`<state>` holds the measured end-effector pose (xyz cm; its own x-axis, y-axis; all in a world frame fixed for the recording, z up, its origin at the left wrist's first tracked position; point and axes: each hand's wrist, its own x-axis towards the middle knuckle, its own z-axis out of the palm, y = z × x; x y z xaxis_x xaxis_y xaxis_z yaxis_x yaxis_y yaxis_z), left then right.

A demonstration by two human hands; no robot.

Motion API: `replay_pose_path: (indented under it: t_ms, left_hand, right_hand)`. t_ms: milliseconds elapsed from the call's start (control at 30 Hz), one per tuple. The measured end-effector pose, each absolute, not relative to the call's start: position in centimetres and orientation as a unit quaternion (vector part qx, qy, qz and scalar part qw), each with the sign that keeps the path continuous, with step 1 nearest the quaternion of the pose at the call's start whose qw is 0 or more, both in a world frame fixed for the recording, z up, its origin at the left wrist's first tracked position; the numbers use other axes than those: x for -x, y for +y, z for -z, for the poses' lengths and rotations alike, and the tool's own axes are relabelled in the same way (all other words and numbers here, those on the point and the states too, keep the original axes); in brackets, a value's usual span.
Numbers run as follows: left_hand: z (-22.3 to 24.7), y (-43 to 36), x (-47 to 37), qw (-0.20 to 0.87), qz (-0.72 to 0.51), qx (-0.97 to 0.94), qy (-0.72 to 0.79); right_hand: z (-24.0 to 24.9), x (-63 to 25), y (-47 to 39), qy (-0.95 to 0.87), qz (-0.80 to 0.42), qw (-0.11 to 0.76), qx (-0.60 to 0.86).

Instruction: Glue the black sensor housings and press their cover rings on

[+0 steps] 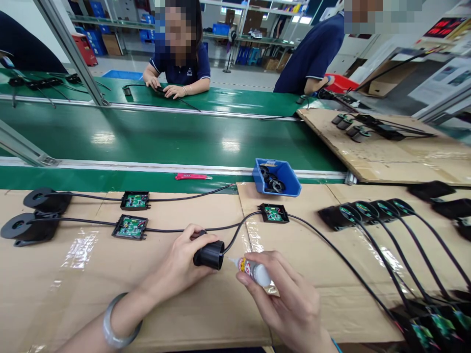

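Observation:
My left hand (186, 262) is wrapped round a black cylindrical housing (209, 255), tilted with its open end to the right. Between the fingers of my right hand (285, 294) is a small glue bottle (254, 271), its clear nozzle close to the rim of the housing. From that housing a black cable (241, 229) curves up to a small open black box with a green circuit board (274, 213). Two similar boxes, an upper one (135, 200) and a lower one (130, 227), lie at the left, cabled to round black housings (27, 226).
A blue bin (277, 177) with black rings stands behind the cardboard (206, 314), near a red cutter (193, 176). Several cabled black housings (364, 213) lie at the right. Beyond the green belt (176, 137), a person (184, 68) handles parts.

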<state>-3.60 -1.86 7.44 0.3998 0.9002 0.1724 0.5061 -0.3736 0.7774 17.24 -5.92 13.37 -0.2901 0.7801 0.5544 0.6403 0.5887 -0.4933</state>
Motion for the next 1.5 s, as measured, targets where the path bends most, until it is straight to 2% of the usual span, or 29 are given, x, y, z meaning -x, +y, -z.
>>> replay_pose_path:
  t_ms: [267,333,500,667,867,1333,1500]
  left_hand:
    - [-8.1,-1.9,3.5,0.387,-0.309,-0.728,0.474]
    - [-8.2,-1.9,3.4,0.452,-0.323,-0.677,0.482]
    - [-8.2,-2.1,2.5,0.691,-0.359,-0.472,0.413]
    - [-8.2,-2.7,1.7,0.794,-0.364,-0.331,0.358]
    - [-8.1,-3.2,1.4,0.822,-0.361,-0.282,0.339]
    - [-8.0,-3.1,1.4,0.821,-0.363,-0.281,0.340]
    - [-8.3,-3.1,1.3,0.823,-0.361,-0.277,0.341]
  right_hand:
    - [-13.9,-18.3,-6.4,-0.751,-0.171,0.438,0.465]
    - [-13.8,-18.5,-6.5,-0.710,-0.188,0.477,0.484]
    - [-12.9,-18.2,-6.5,-0.634,-0.177,0.577,0.483]
    - [-12.7,-17.3,-6.1,-0.685,-0.141,0.545,0.461]
    - [-13.4,-16.6,-5.8,-0.743,-0.095,0.508,0.425]
    - [-13.7,-16.1,-5.5,-0.760,-0.083,0.493,0.416]
    - [-13.7,-15.9,-5.6,-0.760,-0.113,0.490,0.411]
